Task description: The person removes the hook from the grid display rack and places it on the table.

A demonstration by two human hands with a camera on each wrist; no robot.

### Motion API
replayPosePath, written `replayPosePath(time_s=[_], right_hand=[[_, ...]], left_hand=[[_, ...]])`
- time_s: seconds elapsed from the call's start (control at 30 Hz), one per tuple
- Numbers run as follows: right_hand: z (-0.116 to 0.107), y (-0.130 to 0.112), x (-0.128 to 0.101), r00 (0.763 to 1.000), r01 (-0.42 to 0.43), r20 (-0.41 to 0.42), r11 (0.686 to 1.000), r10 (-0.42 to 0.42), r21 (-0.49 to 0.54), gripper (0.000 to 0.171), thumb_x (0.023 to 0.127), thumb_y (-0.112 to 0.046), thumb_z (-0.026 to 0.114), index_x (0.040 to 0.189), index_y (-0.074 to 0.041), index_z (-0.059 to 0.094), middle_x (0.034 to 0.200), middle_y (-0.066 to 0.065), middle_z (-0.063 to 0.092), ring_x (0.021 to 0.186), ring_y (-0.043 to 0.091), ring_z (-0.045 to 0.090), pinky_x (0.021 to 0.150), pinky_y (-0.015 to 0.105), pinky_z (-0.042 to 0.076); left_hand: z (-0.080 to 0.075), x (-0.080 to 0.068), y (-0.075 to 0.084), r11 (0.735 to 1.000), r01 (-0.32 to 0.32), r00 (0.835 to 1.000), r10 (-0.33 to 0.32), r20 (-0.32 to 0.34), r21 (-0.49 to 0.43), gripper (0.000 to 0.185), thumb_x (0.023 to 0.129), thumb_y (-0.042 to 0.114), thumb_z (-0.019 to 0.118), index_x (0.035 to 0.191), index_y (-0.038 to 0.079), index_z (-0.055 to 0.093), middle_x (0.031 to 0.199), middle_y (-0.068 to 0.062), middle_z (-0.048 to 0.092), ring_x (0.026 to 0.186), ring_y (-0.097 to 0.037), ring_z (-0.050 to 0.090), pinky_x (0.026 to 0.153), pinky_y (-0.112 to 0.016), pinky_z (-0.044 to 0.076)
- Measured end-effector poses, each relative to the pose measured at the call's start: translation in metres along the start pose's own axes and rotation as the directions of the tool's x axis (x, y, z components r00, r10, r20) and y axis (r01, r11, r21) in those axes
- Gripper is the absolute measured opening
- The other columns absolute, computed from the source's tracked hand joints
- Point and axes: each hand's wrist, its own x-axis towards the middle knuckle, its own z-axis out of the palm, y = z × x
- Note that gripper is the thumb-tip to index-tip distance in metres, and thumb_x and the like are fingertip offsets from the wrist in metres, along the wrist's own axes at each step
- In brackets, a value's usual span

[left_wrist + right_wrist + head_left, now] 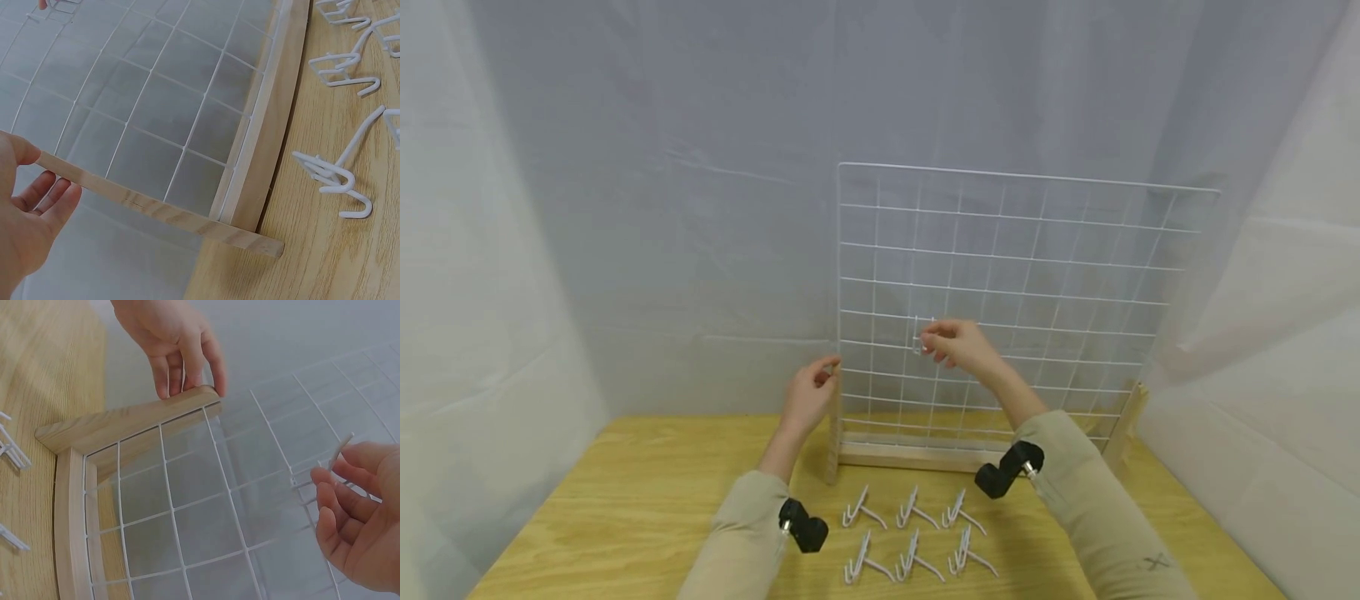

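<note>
A white wire grid panel [1030, 175] stands upright in a wooden base [917, 455]. My left hand [808, 396] holds the upper end of the base's left side post [137, 203], thumb on one side and fingers on the other. In front of the grid's left-middle part, my right hand [966, 350] pinches a white wire hook [339, 451] by its arm. The hook's back frame lies right at the grid wires; part of it is hidden behind the fingers.
Several more white wire hooks [907, 508] lie in two rows on the wooden table [647, 483], in front of the base. The base's right post [1123, 425] stands at the far side. Pale sheets [700, 208] hang behind and at both sides.
</note>
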Motion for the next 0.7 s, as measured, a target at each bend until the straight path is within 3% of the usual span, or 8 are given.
replayPosePath(time_s=[0.27,0.47,0.7], right_hand=[[0.0036,-0.0063,-0.0017,1.000,-0.008,0.004,1.000,0.007,0.004,0.029,0.091,-0.016,0.057,0.112,0.004,0.062,0.086,0.009,0.067,0.069,0.014,0.057,0.059,0.027,0.047],[0.0061,-0.0102,-0.0028,1.000,-0.020,0.006,1.000,0.020,0.004,0.029,0.091,-0.018,0.058,0.111,0.003,0.062,0.088,0.012,0.068,0.069,0.015,0.058,0.064,0.036,0.049],[0.0086,-0.0104,-0.0010,0.997,-0.071,-0.036,0.997,0.072,0.019,0.028,0.090,-0.015,0.058,0.108,0.006,0.062,0.086,0.009,0.068,0.068,0.012,0.057,0.059,0.026,0.046]], left_hand=[[0.0002,-0.0016,0.0005,1.000,0.016,1.000,-0.016,0.005,-0.015,0.033,0.086,0.003,0.054,0.119,0.001,0.061,0.088,-0.016,0.060,0.087,-0.031,0.058,0.077,-0.044,0.047],[0.0000,-0.0038,0.0029,1.000,0.011,1.000,-0.011,0.010,-0.014,0.033,0.087,0.003,0.054,0.119,0.001,0.061,0.087,-0.015,0.060,0.085,-0.030,0.057,0.074,-0.043,0.047],[-0.0003,-0.0037,0.0042,1.000,0.019,1.000,-0.018,0.021,-0.024,0.033,0.087,0.003,0.053,0.120,0.001,0.060,0.086,-0.014,0.060,0.085,-0.029,0.058,0.075,-0.042,0.047]])
